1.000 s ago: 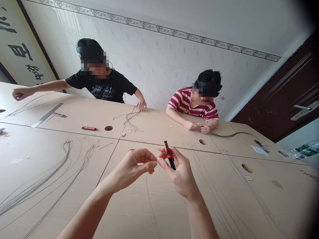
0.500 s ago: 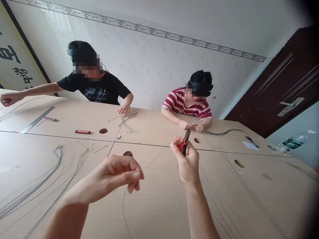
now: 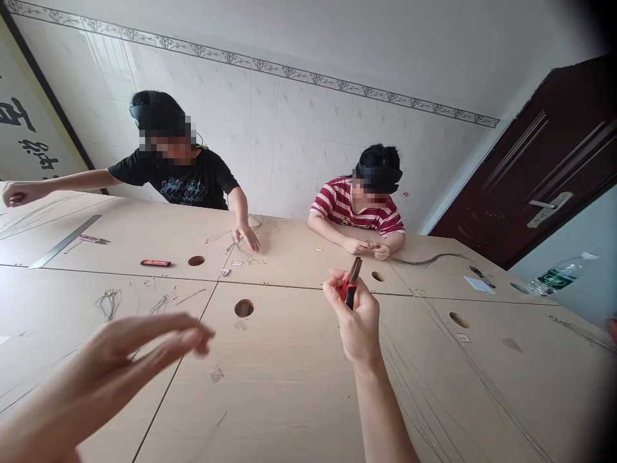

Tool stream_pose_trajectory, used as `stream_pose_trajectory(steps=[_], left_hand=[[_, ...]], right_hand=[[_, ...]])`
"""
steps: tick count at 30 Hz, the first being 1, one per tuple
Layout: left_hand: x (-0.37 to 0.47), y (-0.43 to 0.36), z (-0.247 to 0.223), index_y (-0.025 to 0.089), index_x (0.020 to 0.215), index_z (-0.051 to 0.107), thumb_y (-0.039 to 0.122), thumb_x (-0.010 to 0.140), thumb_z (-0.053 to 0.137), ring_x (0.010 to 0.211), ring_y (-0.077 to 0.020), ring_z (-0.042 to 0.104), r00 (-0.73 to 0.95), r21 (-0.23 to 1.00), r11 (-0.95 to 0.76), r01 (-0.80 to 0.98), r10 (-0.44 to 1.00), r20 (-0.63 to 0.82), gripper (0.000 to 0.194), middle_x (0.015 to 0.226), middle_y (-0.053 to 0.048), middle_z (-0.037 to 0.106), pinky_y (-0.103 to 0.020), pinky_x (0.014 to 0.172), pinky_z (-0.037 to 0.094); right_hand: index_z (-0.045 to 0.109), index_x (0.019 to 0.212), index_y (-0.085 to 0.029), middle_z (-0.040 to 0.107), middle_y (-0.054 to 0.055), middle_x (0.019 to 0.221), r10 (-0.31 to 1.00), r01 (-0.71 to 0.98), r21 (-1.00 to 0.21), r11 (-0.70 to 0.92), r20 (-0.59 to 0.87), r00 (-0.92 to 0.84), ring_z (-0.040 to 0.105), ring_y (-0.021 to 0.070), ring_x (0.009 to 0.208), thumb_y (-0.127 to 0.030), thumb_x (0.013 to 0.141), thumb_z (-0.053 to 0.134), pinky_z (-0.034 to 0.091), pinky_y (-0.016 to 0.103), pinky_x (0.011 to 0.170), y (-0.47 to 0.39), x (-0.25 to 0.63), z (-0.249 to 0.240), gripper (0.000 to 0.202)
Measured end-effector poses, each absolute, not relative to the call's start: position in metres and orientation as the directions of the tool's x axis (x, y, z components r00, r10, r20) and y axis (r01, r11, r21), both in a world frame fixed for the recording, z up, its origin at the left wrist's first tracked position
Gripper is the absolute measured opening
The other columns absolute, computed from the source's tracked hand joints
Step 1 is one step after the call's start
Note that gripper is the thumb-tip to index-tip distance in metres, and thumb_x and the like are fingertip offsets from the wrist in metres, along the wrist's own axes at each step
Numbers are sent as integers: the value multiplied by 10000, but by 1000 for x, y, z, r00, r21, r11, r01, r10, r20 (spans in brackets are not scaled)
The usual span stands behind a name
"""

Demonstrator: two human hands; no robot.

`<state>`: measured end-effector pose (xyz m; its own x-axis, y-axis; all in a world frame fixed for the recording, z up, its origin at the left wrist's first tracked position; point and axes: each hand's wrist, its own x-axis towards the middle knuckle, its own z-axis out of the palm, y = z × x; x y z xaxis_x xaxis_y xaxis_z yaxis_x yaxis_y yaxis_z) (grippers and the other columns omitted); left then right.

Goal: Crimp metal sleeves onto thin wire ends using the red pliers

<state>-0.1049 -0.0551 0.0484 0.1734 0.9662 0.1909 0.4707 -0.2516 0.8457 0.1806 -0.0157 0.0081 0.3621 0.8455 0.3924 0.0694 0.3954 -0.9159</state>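
My right hand (image 3: 362, 325) is closed around red-and-black handled pliers (image 3: 353, 286), their metal jaws pointing up and away from me. Thumb and forefinger meet at the left of the handles; whether a thin cord is pinched there, I cannot make out. Over the left part of the table hovers my left hand (image 3: 130, 366), its fingers stretched out and slightly blurred, with nothing visible in it. Just beyond that hand lie a bundle of thin grey cords (image 3: 110, 303) with small metal ends and some looser cords (image 3: 164, 302), partly hidden by the hand.
Across the table (image 3: 284, 360) sit two people, one in a black T-shirt (image 3: 180, 183), one in a striped shirt (image 3: 357, 209). A steel ruler (image 3: 67, 241), a red-and-black box cutter (image 3: 155, 263), round holes (image 3: 243, 308), more cords (image 3: 424, 392) and a water bottle (image 3: 562, 275) are around.
My left hand has moved left and its fingers have straightened; the cord that ran between my hands is no longer visible. My right hand keeps the pliers in nearly the same place.
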Motion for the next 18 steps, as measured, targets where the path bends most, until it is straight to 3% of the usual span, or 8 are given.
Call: stream_pose_trajectory(steps=[2, 5, 8, 10, 12, 14, 16, 18], left_hand=[[-83, -38, 58, 319, 905, 750, 504, 833, 627, 1000, -236, 636, 201, 832, -254, 493, 964, 175, 233, 999, 33, 746, -246, 808, 485], [-46, -21, 57, 290, 1092, 690, 511, 895, 558, 1146, -240, 583, 287, 934, -233, 270, 946, 153, 324, 1217, -14, 677, -277, 902, 478], [-18, -17, 44, 243, 1137, 654, 481, 913, 559, 1187, -223, 560, 454, 983, -163, 79, 884, 110, 340, 1276, -51, 635, -301, 980, 443], [-9, -18, 36, 191, 1049, 667, 462, 909, 579, 1077, -199, 613, 579, 994, -112, -4, 810, 94, 318, 1117, -72, 693, -296, 944, 456], [-5, -22, 29, 146, 916, 668, 486, 874, 619, 788, -159, 664, 738, 998, 17, -57, 675, 31, 347, 815, -61, 711, -261, 752, 503], [-2, -31, 26, 129, 788, 655, 573, 800, 658, 486, -119, 577, 884, 974, 211, -82, 466, -26, 444, 578, -27, 628, -222, 479, 441], [2, -45, 24, 146, 618, 609, 696, 715, 652, 333, -91, 435, 953, 936, 332, -116, 303, 11, 560, 454, -7, 527, -221, 327, 303], [4, -62, 24, 184, 456, 488, 794, 679, 585, 296, -73, 333, 929, 939, 276, -204, 356, 98, 657, 374, 10, 412, -237, 299, 244]], right_hand=[[650, 1006, -212, 644, 17, 843, 856, 95, -911, 401, 409, 316, 607, 163, 806, -339, 821, 703, 527, 306, 771, -23, 173, 13, 231], [648, 994, -232, 647, 7, 843, 863, 156, -893, 422, 449, 231, 609, 157, 803, -310, 857, 670, 517, 305, 803, -35, 163, 18, 159], [644, 996, -251, 647, -7, 837, 849, 220, -856, 469, 505, 156, 611, 147, 807, -273, 876, 652, 509, 284, 810, -45, 158, 21, 122], [639, 1009, -263, 645, -16, 837, 837, 243, -837, 490, 530, 137, 610, 137, 797, -254, 882, 646, 508, 262, 785, -48, 158, 21, 127], [640, 1001, -264, 646, -20, 838, 826, 254, -828, 499, 543, 149, 609, 132, 801, -245, 883, 644, 503, 257, 788, -48, 157, 20, 120], [646, 966, -253, 648, -19, 832, 817, 242, -830, 503, 548, 178, 607, 133, 797, -247, 875, 651, 498, 267, 805, -46, 156, 20, 92], [651, 953, -242, 649, -15, 816, 825, 189, -849, 493, 525, 209, 601, 137, 777, -266, 862, 663, 498, 276, 795, -43, 151, 21, 95], [656, 975, -232, 646, -8, 810, 845, 102, -879, 465, 475, 244, 596, 141, 760, -296, 851, 674, 500, 275, 759, -41, 143, 23, 140]])
